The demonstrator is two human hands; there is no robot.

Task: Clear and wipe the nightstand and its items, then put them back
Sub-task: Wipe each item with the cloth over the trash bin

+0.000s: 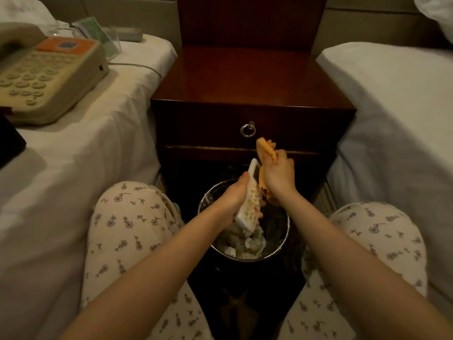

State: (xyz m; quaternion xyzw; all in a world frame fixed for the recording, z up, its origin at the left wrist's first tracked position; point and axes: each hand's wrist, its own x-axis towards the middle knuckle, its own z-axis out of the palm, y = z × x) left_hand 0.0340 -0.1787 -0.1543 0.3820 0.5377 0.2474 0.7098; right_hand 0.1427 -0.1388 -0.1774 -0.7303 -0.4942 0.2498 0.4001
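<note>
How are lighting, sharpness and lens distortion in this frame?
Head view: dim, warm light; the nightstand front sinks near black, its top shows a faint sheen; wide-angle bending curves the right bed; the telephone looks soft, while the remote in the left hand and cloth in the right hand read clearly.

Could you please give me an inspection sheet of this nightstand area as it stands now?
Surface: nightstand top is glossy dark wood; drawer shut.
Job's things: remote and orange cloth are in hand; phone and card stand lie on the left bed.
Clutter: bin of crumpled waste below the hands; dark item at the left edge.
Grippers: left hand grips the remote; right hand grips the cloth against it.
Cables: phone cord runs across the left bed.
Surroundings: right bed; patterned trousers.
</note>
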